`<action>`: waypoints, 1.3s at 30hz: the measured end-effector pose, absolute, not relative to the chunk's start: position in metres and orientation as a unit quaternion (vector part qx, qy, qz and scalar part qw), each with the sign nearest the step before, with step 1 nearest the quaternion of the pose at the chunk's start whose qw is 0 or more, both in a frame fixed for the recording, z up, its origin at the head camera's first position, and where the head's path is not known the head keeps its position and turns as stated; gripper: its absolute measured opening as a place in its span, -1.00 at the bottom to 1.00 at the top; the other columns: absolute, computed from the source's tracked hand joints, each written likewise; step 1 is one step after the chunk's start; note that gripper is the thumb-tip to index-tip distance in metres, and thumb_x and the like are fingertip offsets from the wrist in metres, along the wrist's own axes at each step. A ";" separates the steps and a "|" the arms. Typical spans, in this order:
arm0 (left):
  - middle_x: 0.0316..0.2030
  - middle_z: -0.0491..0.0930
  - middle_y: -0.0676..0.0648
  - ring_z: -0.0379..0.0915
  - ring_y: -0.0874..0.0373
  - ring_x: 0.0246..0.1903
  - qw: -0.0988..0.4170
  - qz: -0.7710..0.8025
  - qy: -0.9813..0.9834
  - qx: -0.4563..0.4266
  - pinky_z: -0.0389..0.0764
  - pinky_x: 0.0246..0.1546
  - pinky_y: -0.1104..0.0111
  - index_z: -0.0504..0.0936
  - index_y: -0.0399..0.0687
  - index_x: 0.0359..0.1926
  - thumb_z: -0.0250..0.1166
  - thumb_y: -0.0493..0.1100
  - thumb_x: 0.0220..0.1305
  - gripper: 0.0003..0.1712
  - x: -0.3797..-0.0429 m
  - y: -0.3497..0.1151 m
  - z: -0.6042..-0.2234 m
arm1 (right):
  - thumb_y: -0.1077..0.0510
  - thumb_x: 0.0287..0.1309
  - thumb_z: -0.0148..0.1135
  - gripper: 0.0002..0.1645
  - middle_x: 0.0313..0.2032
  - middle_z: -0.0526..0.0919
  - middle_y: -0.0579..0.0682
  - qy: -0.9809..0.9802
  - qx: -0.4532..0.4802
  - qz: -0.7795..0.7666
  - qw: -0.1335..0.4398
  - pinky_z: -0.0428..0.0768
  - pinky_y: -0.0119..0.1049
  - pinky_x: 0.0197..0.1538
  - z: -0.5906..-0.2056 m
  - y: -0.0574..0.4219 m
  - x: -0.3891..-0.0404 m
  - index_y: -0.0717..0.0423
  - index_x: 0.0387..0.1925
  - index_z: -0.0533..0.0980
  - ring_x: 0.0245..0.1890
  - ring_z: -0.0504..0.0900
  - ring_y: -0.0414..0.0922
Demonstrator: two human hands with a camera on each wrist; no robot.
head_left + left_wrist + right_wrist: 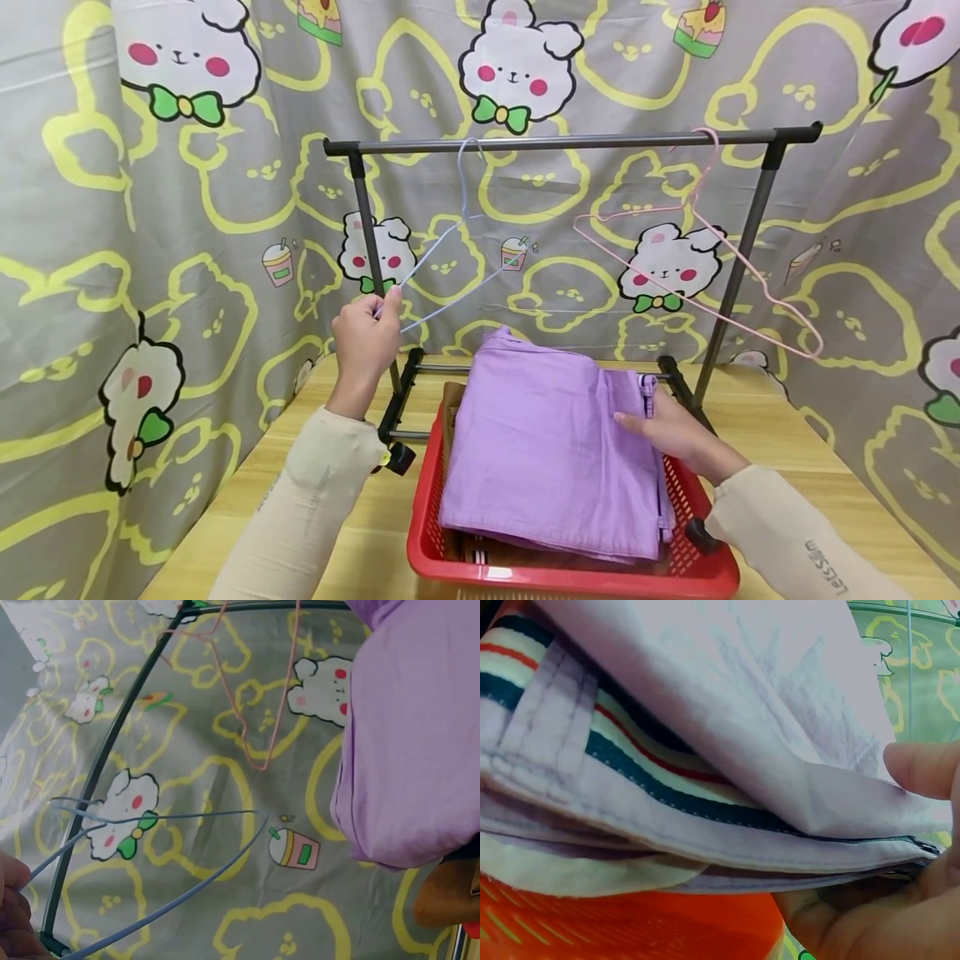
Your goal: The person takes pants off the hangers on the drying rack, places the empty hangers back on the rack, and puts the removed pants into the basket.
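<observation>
With curled fingers my left hand (366, 346) grips one end of a light blue wire hanger (463, 179), whose hook is over the rack's top bar. That hanger (172, 903) slants across the left wrist view, with nothing on it. Folded purple trousers (555, 450) lie on top of a red basket. My right hand (686, 433) holds their right edge at the waistband, thumb on top and fingers beneath. In the right wrist view, the waistband (660, 802) shows a striped inner band and a belt loop.
A dark metal garment rack (585, 142) stands behind the basket (423, 542) on a wooden table (352, 533). At the right of its bar hangs a pink hanger (693, 200). Brown cloth (452, 398) shows under the trousers. Patterned curtains (292, 192) enclose the back and sides.
</observation>
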State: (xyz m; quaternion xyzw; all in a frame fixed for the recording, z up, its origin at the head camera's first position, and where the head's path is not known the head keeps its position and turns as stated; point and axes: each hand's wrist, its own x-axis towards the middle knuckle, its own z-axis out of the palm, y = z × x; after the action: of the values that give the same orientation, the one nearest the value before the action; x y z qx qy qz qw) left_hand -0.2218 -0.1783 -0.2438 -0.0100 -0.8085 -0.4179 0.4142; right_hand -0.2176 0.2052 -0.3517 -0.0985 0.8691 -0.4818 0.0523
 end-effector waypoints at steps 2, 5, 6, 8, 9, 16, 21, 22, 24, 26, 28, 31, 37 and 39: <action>-0.78 0.30 -0.01 0.28 -0.07 -0.60 0.418 -0.419 -0.806 -0.009 0.22 -0.57 0.24 0.33 -0.10 -0.76 0.19 -0.02 0.35 -0.45 -0.221 -0.178 -0.241 | 0.05 0.28 0.22 -0.25 0.11 0.33 0.29 0.869 -0.097 -0.482 0.053 0.31 0.12 0.18 -0.353 0.205 -0.218 0.35 0.26 0.06 0.12 0.35 0.15; -0.79 0.29 0.03 0.28 -0.06 -0.61 0.420 -0.420 -0.804 -0.008 0.21 -0.57 0.24 0.33 -0.09 -0.76 0.19 -0.02 0.35 -0.45 -0.221 -0.177 -0.238 | 0.05 0.28 0.22 -0.24 0.12 0.33 0.30 0.869 -0.094 -0.482 0.051 0.30 0.13 0.19 -0.354 0.205 -0.218 0.35 0.25 0.06 0.13 0.34 0.16; -0.80 0.28 0.04 0.27 -0.05 -0.61 0.421 -0.421 -0.803 -0.008 0.20 -0.57 0.25 0.34 -0.09 -0.76 0.19 -0.03 0.35 -0.46 -0.221 -0.177 -0.237 | 0.05 0.28 0.22 -0.25 0.12 0.33 0.30 0.869 -0.093 -0.483 0.050 0.30 0.13 0.19 -0.354 0.205 -0.218 0.35 0.25 0.07 0.13 0.34 0.16; -0.80 0.27 0.05 0.25 -0.01 -0.63 0.425 -0.421 -0.801 -0.007 0.20 -0.58 0.25 0.34 -0.10 -0.76 0.19 -0.04 0.35 -0.46 -0.221 -0.176 -0.236 | 0.06 0.28 0.22 -0.27 0.12 0.34 0.29 0.868 -0.093 -0.485 0.049 0.30 0.12 0.19 -0.354 0.205 -0.218 0.34 0.24 0.07 0.13 0.35 0.15; -0.80 0.27 0.05 0.24 0.00 -0.64 0.427 -0.423 -0.799 -0.008 0.19 -0.59 0.25 0.35 -0.11 -0.75 0.19 -0.05 0.35 -0.47 -0.221 -0.176 -0.236 | 0.06 0.29 0.21 -0.27 0.12 0.33 0.29 0.867 -0.094 -0.487 0.049 0.30 0.12 0.19 -0.354 0.205 -0.218 0.33 0.25 0.07 0.14 0.34 0.15; -0.79 0.28 -0.01 0.24 0.00 -0.64 0.443 -0.434 -0.784 -0.004 0.18 -0.61 0.24 0.39 -0.16 -0.71 0.17 -0.06 0.36 -0.50 -0.220 -0.175 -0.233 | 0.07 0.30 0.20 -0.25 0.15 0.31 0.30 0.862 -0.100 -0.495 0.053 0.28 0.15 0.21 -0.355 0.204 -0.218 0.33 0.28 0.04 0.16 0.33 0.16; -0.81 0.24 0.01 0.23 -0.01 -0.65 0.440 -0.430 -0.788 -0.004 0.16 -0.60 0.25 0.36 -0.14 -0.73 0.16 -0.07 0.36 -0.49 -0.223 -0.175 -0.230 | 0.08 0.29 0.21 -0.25 0.16 0.32 0.28 0.859 -0.096 -0.500 0.050 0.28 0.14 0.22 -0.357 0.206 -0.219 0.30 0.29 0.04 0.16 0.33 0.15; -0.81 0.23 0.02 0.22 0.00 -0.65 0.439 -0.429 -0.790 -0.002 0.16 -0.60 0.25 0.35 -0.13 -0.73 0.16 -0.07 0.36 -0.49 -0.223 -0.174 -0.230 | 0.07 0.29 0.20 -0.24 0.17 0.32 0.28 0.859 -0.095 -0.500 0.050 0.28 0.14 0.23 -0.358 0.206 -0.220 0.29 0.29 0.04 0.17 0.32 0.15; -0.81 0.21 0.03 0.21 0.01 -0.66 0.436 -0.428 -0.792 0.001 0.15 -0.61 0.26 0.33 -0.12 -0.73 0.15 -0.08 0.36 -0.49 -0.225 -0.174 -0.229 | 0.05 0.29 0.21 -0.23 0.17 0.32 0.29 0.859 -0.093 -0.500 0.049 0.28 0.15 0.23 -0.358 0.207 -0.220 0.30 0.29 0.04 0.17 0.33 0.16; -0.81 0.21 0.02 0.20 0.02 -0.68 0.429 -0.430 -0.794 0.002 0.15 -0.63 0.26 0.33 -0.12 -0.72 0.14 -0.08 0.37 -0.49 -0.226 -0.173 -0.228 | 0.04 0.29 0.21 -0.22 0.17 0.31 0.31 0.860 -0.091 -0.499 0.052 0.26 0.15 0.24 -0.358 0.207 -0.220 0.32 0.29 0.03 0.19 0.32 0.17; -0.80 0.22 0.01 0.21 0.03 -0.69 0.424 -0.431 -0.797 0.003 0.16 -0.65 0.26 0.34 -0.13 -0.71 0.13 -0.08 0.38 -0.50 -0.226 -0.172 -0.228 | 0.03 0.30 0.21 -0.20 0.17 0.31 0.32 0.862 -0.089 -0.497 0.053 0.25 0.16 0.24 -0.358 0.207 -0.219 0.35 0.29 0.02 0.19 0.31 0.19; -0.79 0.25 0.00 0.23 0.02 -0.68 0.414 -0.434 -0.800 0.001 0.18 -0.66 0.26 0.37 -0.14 -0.69 0.13 -0.08 0.38 -0.52 -0.227 -0.171 -0.229 | 0.03 0.31 0.19 -0.18 0.18 0.29 0.34 0.861 -0.090 -0.498 0.055 0.23 0.19 0.26 -0.357 0.207 -0.218 0.39 0.30 0.00 0.21 0.29 0.21; -0.76 0.31 -0.02 0.28 -0.02 -0.62 0.399 -0.437 -0.806 0.006 0.23 -0.60 0.25 0.44 -0.18 -0.66 0.13 -0.08 0.38 -0.54 -0.229 -0.171 -0.234 | 0.05 0.32 0.19 -0.16 0.20 0.27 0.36 0.860 -0.092 -0.498 0.056 0.20 0.23 0.26 -0.357 0.207 -0.218 0.40 0.32 -0.03 0.23 0.27 0.24; -0.74 0.33 -0.04 0.29 -0.03 -0.60 0.394 -0.442 -0.806 0.010 0.25 -0.59 0.24 0.46 -0.20 -0.64 0.13 -0.07 0.39 -0.55 -0.229 -0.171 -0.236 | 0.04 0.32 0.18 -0.15 0.22 0.24 0.38 0.860 -0.093 -0.498 0.057 0.18 0.24 0.27 -0.356 0.207 -0.219 0.41 0.33 -0.05 0.25 0.24 0.26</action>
State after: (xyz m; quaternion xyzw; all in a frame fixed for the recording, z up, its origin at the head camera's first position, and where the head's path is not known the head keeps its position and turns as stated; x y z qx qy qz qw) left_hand -0.2295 -0.1715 -0.2357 0.0101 -0.8059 -0.4418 0.3941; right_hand -0.2185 0.2071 -0.3563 -0.0933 0.8600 -0.4984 0.0572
